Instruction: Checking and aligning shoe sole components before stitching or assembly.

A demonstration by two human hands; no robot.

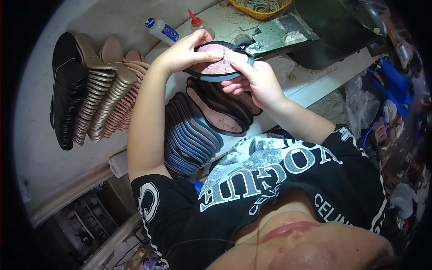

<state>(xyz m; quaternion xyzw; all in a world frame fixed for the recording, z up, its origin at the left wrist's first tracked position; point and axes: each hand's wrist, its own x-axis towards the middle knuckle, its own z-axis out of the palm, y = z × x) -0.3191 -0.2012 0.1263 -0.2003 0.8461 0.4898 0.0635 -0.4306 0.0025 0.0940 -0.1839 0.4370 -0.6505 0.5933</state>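
Observation:
Both my hands grip a shoe sole (pixel 211 66) with a pinkish, marked face, a black rim and a blue-grey edge. My left hand (pixel 184 55) curls over its far left side, thumb lying across the pink face. At the right end, my right hand (pixel 260 84) pinches it, thumb on top and fingers underneath. Just below the hands lie several black-edged insoles (pixel 216 112) with pink faces. Left of those fans out a row of blue-grey and dark soles (pixel 186 141). What the sole's underside looks like is hidden.
Bundled black (pixel 69 92), gold-pink (pixel 96 96) and pink insoles (pixel 128 92) stand at the left. Beyond my hands are a blue-capped bottle (pixel 162 30), a red-tipped bottle (pixel 195 21), a yellow basket (pixel 258 14) of rubber bands and a green metal plate (pixel 283 36).

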